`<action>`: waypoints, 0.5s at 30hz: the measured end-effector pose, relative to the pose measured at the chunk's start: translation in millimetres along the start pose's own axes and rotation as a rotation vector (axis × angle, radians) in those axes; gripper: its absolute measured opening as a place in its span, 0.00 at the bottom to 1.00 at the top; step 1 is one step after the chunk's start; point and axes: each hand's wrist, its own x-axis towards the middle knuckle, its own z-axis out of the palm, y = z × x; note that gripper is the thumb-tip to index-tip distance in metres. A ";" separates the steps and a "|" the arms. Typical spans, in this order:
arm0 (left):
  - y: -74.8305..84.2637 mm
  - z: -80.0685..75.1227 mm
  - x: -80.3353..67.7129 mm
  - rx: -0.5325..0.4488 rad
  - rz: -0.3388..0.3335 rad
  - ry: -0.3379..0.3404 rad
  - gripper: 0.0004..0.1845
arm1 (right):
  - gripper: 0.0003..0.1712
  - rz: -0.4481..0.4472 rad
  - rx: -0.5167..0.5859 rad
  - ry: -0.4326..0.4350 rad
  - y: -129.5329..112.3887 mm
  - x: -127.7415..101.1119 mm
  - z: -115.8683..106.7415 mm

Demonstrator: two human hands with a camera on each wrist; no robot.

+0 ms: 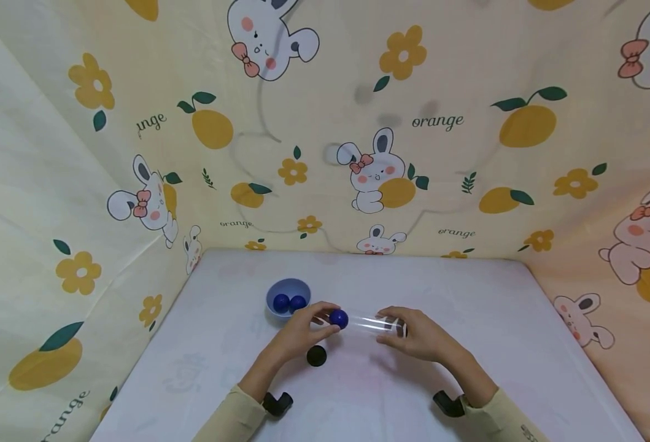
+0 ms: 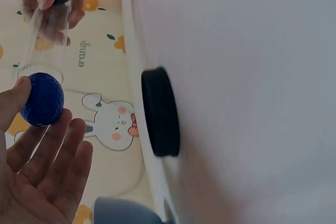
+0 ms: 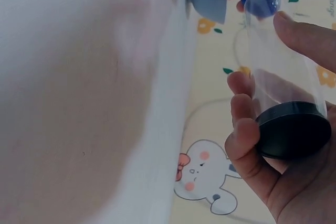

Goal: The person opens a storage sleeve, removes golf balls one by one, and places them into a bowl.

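Note:
Between the thumb and fingers of my left hand [image 1: 297, 334] is a dimpled blue golf ball [image 1: 338, 318], also plain in the left wrist view [image 2: 43, 100]. It is at the uncapped end of a clear plastic tube [image 1: 364, 324]; whether it touches the rim I cannot tell. My right hand [image 1: 426, 336] grips the tube near its other end, where a black cap [image 3: 295, 130] closes it. The tube lies roughly level above the table. A loose black lid [image 1: 317, 356] rests on the table just below my left hand.
A blue-grey bowl [image 1: 288, 285] with two blue balls [image 1: 282, 302] stands behind my left hand. The white table [image 1: 380, 405] meets a patterned cloth [image 1: 325, 202] at its back and sides. Black wrist mounts [image 1: 277, 404] sit by both sleeves.

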 end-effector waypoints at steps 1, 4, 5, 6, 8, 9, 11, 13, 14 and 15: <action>0.7 -1.9 -0.6 0.001 0.005 0.008 0.24 | 0.32 0.000 -0.002 0.004 0.4 -0.1 -0.2; 0.7 -8.8 -1.5 0.000 0.018 0.032 0.24 | 0.32 -0.003 0.001 0.010 1.1 -1.1 -1.0; 1.3 -11.6 -1.8 -0.005 0.020 0.038 0.24 | 0.32 -0.009 0.006 0.012 1.5 -1.6 -1.1; 2.1 -14.4 -2.3 -0.009 0.017 0.045 0.25 | 0.31 -0.013 0.011 0.013 1.8 -2.0 -1.2; 2.0 -19.0 -2.8 -0.005 0.010 0.059 0.25 | 0.30 -0.023 0.025 0.012 2.1 -2.7 -1.0; 1.7 -20.8 -3.1 0.000 0.004 0.066 0.26 | 0.29 -0.033 0.028 0.013 2.6 -2.8 -0.8; 1.3 -24.2 -4.1 0.007 0.000 0.078 0.25 | 0.28 -0.033 0.034 0.013 3.2 -2.8 -0.5; -0.7 -26.9 -4.8 0.021 0.000 0.087 0.26 | 0.27 -0.027 0.036 0.013 3.8 -2.5 -0.1; -1.8 -28.3 -5.3 0.026 -0.001 0.090 0.26 | 0.28 -0.022 0.035 0.013 4.2 -2.4 0.0; -2.9 -29.8 -5.7 0.028 -0.001 0.093 0.26 | 0.28 -0.018 0.033 0.013 4.6 -2.4 0.0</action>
